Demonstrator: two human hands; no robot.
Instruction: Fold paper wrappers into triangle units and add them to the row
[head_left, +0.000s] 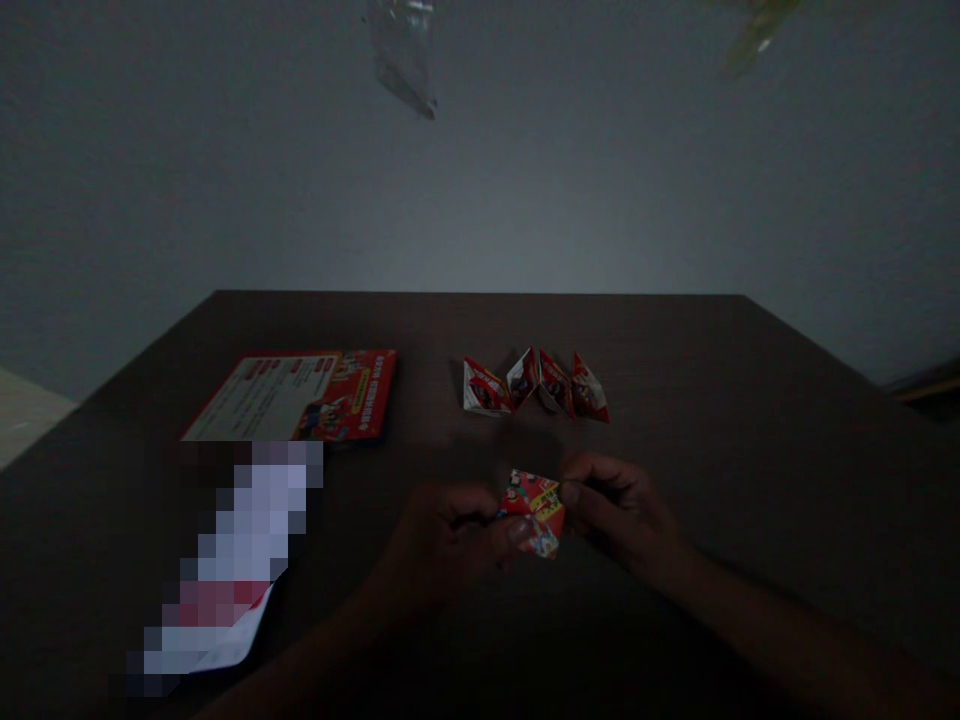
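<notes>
A small folded piece of red printed paper [546, 512] is held up between my two hands, over the near middle of the dark table. My left hand [465, 530] pinches its left side, the thumb lying across the front. At its right corner, my right hand [622, 510] grips it between thumb and forefinger. Beyond the hands, several folded red-and-white paper pieces [556, 382] stand in a zigzag row on the table, apart from my fingers.
Left of the hands lies a red-and-white printed leaflet or booklet [367, 400]. Nearer, a bright, mostly pixelated object with a pale rounded edge [236, 640] rests on the table [697, 370]. A grey wall rises behind, with a clear plastic piece [405, 55] on it.
</notes>
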